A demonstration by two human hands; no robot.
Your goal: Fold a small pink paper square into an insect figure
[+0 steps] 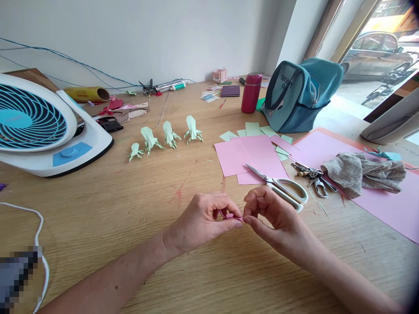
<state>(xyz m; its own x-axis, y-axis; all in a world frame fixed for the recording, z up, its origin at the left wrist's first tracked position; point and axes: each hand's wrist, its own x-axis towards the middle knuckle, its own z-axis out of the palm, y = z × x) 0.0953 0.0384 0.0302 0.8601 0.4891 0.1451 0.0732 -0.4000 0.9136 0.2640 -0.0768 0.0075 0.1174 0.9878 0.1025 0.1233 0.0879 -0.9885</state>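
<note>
My left hand [203, 220] pinches a small folded strip of pink paper [230, 216] between thumb and fingertips, above the front of the table. At the paper's right end, the thumb and a finger of my right hand [276, 218] close on its narrow tip. The other fingers of that hand are curled above it. Most of the paper is hidden behind the left fingers. Just beyond my right hand lies a pair of scissors [288, 191] with white handles, blades pointing left over flat pink paper sheets [248, 152].
Several light-green folded paper figures [193, 129] stand in a row beyond my hands. A fan [81, 148] is at left. Green paper pieces [252, 129], a red flask [251, 93], a blue bag [288, 102], keys [316, 176] and grey cloth [356, 172] occupy the right side.
</note>
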